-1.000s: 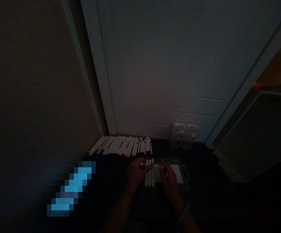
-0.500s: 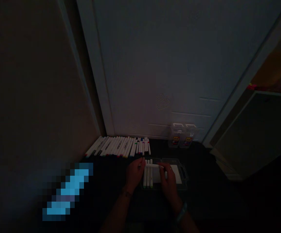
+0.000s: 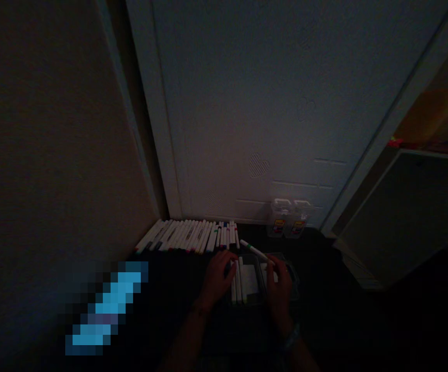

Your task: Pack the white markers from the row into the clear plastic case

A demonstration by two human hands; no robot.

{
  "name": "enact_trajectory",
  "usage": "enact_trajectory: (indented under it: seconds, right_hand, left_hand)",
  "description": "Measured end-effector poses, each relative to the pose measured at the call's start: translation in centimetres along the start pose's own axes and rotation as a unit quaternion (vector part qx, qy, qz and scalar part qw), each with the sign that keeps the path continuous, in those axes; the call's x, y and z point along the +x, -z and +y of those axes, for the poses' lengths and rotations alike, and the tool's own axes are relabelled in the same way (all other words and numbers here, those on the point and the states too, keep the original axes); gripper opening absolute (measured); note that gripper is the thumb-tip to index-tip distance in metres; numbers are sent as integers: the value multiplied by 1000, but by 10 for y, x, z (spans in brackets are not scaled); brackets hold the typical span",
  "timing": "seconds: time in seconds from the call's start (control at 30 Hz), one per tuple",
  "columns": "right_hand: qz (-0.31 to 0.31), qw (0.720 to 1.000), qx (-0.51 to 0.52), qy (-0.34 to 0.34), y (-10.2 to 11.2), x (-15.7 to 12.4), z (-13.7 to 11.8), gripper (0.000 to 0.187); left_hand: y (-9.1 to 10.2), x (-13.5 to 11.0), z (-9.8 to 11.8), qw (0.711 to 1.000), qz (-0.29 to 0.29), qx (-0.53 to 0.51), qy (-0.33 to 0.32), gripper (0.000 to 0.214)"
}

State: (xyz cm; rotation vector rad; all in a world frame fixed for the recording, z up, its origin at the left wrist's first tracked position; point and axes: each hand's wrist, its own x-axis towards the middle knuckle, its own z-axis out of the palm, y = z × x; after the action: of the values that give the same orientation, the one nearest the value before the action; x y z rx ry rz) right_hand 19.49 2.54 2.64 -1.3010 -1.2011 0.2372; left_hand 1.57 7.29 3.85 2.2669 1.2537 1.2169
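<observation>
The scene is very dark. My right hand [image 3: 279,285] pinches a white marker [image 3: 255,251] with a green band, holding it slanted above a clear plastic case [image 3: 294,281] on the dark floor. Several white markers [image 3: 239,281] lie side by side in the case's left part. My left hand [image 3: 216,276] rests at the case's left edge, fingers curled beside those markers; whether it grips anything I cannot make out.
A long row of white markers [image 3: 187,236] lies on the floor against a white door [image 3: 266,103]. Two small clear tubs [image 3: 289,219] stand by the door. A wall is at left, a dark panel [image 3: 405,217] at right.
My right hand has lifted the marker from lying across the case to a slant, its tip pointing up-left. My left hand let go of its end and shifted slightly down.
</observation>
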Motion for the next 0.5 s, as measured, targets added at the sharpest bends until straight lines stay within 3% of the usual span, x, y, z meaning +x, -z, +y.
enact_trajectory:
  seconds: [0.17, 0.3, 0.37, 0.5]
  right_hand:
    - [-43, 992, -63, 102, 5, 4, 1, 23]
    - [-157, 940, -166, 255, 22, 6, 3, 33]
    - [-177, 918, -214, 282, 30, 3, 3, 36]
    - [-187, 908, -253, 278, 37, -10, 4, 34]
  left_hand:
    - [-3, -2, 4, 994, -89, 14, -58, 27]
    - [-6, -2, 0, 996, -84, 23, -37, 27]
    - [-7, -2, -2, 996, -77, 29, -31, 29]
    - [-8, -2, -3, 996, -73, 37, -25, 29]
